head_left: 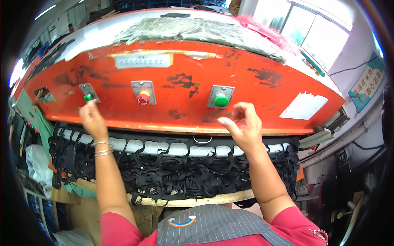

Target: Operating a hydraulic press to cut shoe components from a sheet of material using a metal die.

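A: Where is each hand?

B: The left hand (93,121) is up at the left green button (88,97), its fingertips at the button's lower edge. I can't tell whether they press it or only come near (the fingers hide the spot). Thumb and fingers look close together, but whether they meet, I can't tell.

A: And the right hand (248,127)?

B: Just below and to the right of the right green button (221,101). Its thumb and curled fingers stand apart, with nothing between them, and a gap shows between the hand and the button.

A: What are the buttons mounted on?

B: A red machine panel (193,112), scuffed with dark patches. Each green button sits on a metal plate, and between them is a red button (143,98) with a yellow collar, clear of both hands.

A: What lies below?

B: A tangle of black strips (176,176), under the forearms, with a row of pale blocks (178,149) along its far side. A small metal handle (202,142) shows there too, and a wooden edge (201,199) runs along the near side.
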Motion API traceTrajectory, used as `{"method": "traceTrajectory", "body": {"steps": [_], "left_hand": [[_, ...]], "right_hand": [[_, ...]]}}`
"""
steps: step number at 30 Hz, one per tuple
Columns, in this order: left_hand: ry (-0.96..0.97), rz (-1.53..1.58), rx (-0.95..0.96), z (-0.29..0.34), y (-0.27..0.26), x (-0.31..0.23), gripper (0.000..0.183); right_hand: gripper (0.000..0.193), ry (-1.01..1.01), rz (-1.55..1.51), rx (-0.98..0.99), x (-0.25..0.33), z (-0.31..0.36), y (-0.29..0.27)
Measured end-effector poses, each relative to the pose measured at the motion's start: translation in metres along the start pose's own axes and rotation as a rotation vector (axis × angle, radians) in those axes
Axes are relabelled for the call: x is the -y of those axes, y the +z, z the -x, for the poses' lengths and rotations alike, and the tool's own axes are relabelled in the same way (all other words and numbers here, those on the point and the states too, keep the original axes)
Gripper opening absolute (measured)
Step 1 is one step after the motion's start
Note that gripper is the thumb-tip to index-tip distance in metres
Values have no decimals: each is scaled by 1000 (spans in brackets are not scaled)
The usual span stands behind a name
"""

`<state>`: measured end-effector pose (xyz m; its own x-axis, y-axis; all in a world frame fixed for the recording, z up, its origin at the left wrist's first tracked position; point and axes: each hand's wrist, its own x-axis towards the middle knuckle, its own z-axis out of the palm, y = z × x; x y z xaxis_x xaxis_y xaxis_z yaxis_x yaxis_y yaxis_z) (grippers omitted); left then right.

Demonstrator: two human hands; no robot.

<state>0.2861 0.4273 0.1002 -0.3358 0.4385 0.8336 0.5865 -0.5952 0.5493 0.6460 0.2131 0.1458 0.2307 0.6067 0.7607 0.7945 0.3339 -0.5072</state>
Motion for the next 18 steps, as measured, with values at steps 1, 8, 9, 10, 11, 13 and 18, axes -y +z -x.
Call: {"method": "traceTrajectory", "body": {"steps": [1, 8, 9, 10, 11, 13, 18], "left_hand": [[70, -83, -112, -16, -13, 10, 33], [3, 20, 470, -37, -63, 4, 30], [-103, 161, 467, -20, -65, -7, 29], [152, -10, 450, 8, -73, -16, 29], [284, -13, 387, 42, -72, -47, 22], [130, 240, 731, 105, -95, -145, 30], [243, 279, 1284, 206, -127, -286, 19]], "right_hand": [[36, 51, -9, -2, 9, -3, 2], [33, 1, 144, -77, 20, 25, -30], [34, -9, 112, -32, 19, 38, -39], [32, 10, 97, 94, 22, 52, -48], [30, -5, 129, 265, 18, 67, -61], [38, 109, 115, 662, 16, 115, -83], [71, 126, 281, 1029, 25, 194, -132]]}}
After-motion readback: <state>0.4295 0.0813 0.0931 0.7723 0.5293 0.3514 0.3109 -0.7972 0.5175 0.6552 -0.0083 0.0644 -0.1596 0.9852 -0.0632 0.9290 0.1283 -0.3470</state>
